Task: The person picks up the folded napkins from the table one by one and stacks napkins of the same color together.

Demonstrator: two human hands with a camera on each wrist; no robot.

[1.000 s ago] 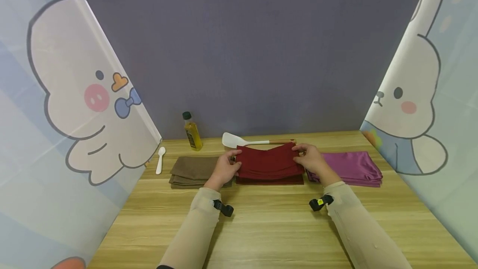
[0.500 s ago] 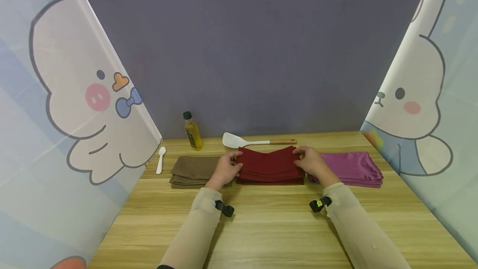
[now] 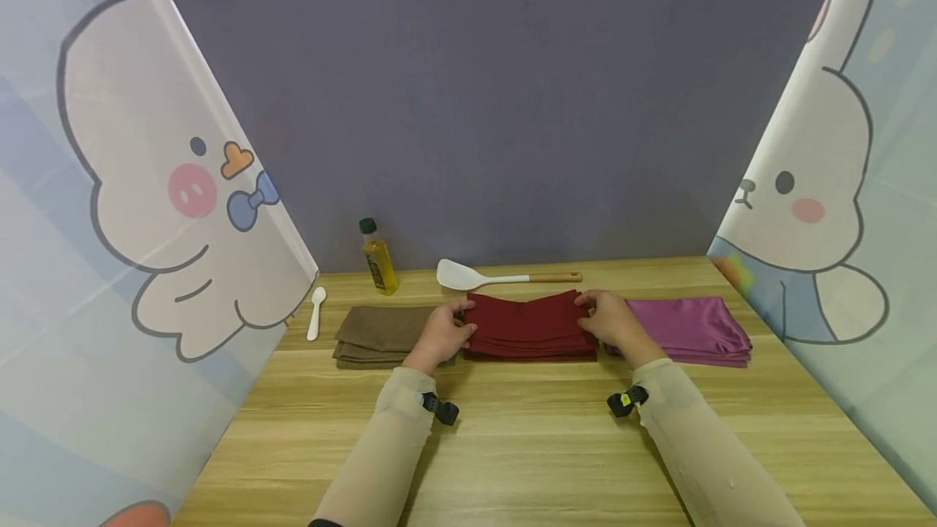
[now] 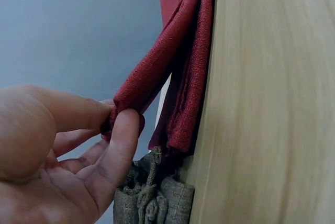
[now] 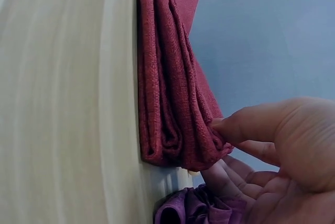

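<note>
A dark red folded cloth [image 3: 523, 322] lies at the middle of the table, its upper layers raised at both ends and sagging in between. At its left end my left hand [image 3: 442, 333] pinches the raised layers between thumb and fingers; in the left wrist view, a gap shows between them and the lower red layers [image 4: 191, 88]. My right hand [image 3: 611, 320] pinches the opposite end, with the folded layers [image 5: 180, 93] bunched at the fingertips in the right wrist view. A brown folded cloth [image 3: 381, 332] lies by my left hand, a purple satin one [image 3: 691, 328] by my right.
Behind the red cloth lies a white spatula [image 3: 461, 276] with a wooden handle end. An oil bottle [image 3: 377, 260] with a green cap stands at the back left, and a small white spoon [image 3: 315, 315] lies left of the brown cloth. Printed fabric walls flank the wooden table [image 3: 527, 437].
Both hands have come down slightly and towards me with the red cloth's raised ends. The spatula's handle, partly covered before, now shows fully.
</note>
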